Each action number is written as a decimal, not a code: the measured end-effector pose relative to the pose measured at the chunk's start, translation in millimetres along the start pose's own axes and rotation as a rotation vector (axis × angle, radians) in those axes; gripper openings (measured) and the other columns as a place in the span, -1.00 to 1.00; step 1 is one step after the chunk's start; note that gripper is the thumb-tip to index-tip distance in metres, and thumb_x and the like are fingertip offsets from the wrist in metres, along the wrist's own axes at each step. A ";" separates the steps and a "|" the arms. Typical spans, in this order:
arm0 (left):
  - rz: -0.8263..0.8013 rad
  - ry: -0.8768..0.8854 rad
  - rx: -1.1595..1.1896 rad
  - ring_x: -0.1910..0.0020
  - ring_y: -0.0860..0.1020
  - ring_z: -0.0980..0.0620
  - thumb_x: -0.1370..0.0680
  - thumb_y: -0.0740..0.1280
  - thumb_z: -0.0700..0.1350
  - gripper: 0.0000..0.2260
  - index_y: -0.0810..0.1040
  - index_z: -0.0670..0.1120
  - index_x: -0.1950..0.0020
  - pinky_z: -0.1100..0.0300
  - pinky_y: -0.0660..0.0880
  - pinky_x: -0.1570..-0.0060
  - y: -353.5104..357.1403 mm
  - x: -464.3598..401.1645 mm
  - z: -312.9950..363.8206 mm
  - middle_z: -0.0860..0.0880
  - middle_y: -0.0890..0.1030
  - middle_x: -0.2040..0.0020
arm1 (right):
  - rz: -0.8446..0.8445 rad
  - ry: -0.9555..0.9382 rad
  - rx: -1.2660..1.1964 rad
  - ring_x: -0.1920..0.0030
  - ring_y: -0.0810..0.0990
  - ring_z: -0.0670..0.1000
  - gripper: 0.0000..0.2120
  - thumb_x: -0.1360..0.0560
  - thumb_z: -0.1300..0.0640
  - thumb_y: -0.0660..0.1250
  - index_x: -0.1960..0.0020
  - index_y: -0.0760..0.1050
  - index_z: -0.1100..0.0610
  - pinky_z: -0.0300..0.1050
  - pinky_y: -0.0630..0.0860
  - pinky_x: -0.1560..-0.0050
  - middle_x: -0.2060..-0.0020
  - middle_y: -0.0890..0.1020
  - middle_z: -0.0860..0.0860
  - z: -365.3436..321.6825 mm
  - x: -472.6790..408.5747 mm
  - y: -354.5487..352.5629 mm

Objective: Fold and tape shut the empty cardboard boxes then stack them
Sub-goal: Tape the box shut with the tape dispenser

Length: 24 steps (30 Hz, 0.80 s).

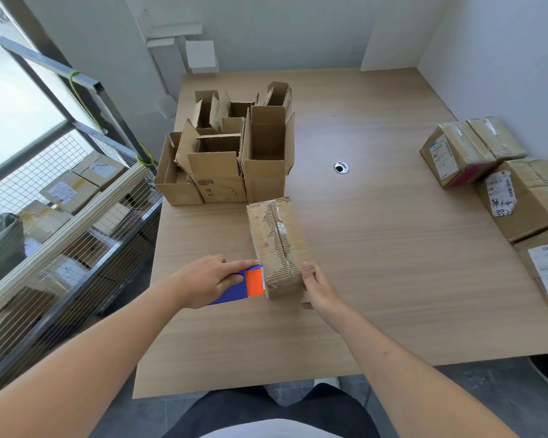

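The left hand (208, 279) gripped a blue-and-orange plastic tape dispenser (244, 284) against the closed brown cardboard box (277, 245) on the wooden surface (377, 248); the right hand (317, 287) clasped the box's near corner.

Open boxes (225, 153) block the left; table (377, 216) middle seems free.
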<state>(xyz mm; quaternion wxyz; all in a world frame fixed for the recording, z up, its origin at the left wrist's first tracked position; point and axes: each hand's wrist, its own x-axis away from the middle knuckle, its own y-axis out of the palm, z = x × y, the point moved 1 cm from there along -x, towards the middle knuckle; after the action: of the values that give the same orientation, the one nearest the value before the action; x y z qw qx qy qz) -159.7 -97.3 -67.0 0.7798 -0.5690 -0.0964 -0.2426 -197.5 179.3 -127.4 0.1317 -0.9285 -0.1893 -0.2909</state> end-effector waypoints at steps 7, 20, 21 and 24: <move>0.011 0.000 0.017 0.02 0.45 0.01 -0.70 -0.02 0.22 -0.56 -0.09 0.55 -0.51 0.02 0.44 -0.04 4.0 -0.1 0.0 0.01 0.46 -0.01 | 0.265 -0.661 0.885 -0.64 -0.01 -0.02 -0.15 -0.52 -0.41 0.23 -0.66 -0.04 -0.16 -0.08 0.09 -0.52 -0.66 -0.02 -0.08 -16.7 1.0 -18.7; -0.003 -0.009 0.246 -0.03 0.41 0.09 -0.71 0.05 0.16 -0.56 0.03 0.51 -0.54 0.04 0.40 -0.16 20.0 18.1 -10.3 0.05 0.45 -0.04 | 0.175 -1.006 1.278 -0.62 0.14 0.21 -0.40 -0.66 -0.31 -0.01 -0.63 0.17 -0.11 0.22 0.26 -0.53 -0.63 0.17 0.09 -9.4 -30.4 -7.9; -0.015 -0.005 0.285 -0.04 0.41 0.12 -0.71 0.06 0.15 -0.56 0.04 0.51 -0.54 0.07 0.40 -0.17 21.3 21.9 -13.2 0.07 0.46 -0.07 | 0.175 -1.010 1.280 -0.61 0.15 0.22 -0.40 -0.66 -0.31 -0.01 -0.63 0.19 -0.11 0.23 0.28 -0.52 -0.63 0.18 0.09 -9.8 -31.4 -7.7; -0.039 -0.004 0.389 -0.11 0.44 0.15 -0.71 0.08 0.13 -0.56 0.07 0.51 -0.53 0.11 0.41 -0.18 24.3 32.2 -19.5 0.10 0.48 -0.17 | 0.168 -1.004 1.287 -0.61 0.15 0.22 -0.42 -0.66 -0.30 0.01 -0.63 0.19 -0.12 0.23 0.29 -0.52 -0.63 0.18 0.09 -9.4 -32.3 -6.7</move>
<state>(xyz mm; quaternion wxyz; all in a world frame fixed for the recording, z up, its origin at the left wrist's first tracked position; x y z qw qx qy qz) -122.5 -118.4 -80.2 0.8701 -0.4060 -0.1541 -0.2330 -229.6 173.1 -138.1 0.5594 -0.7021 -0.2854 0.3357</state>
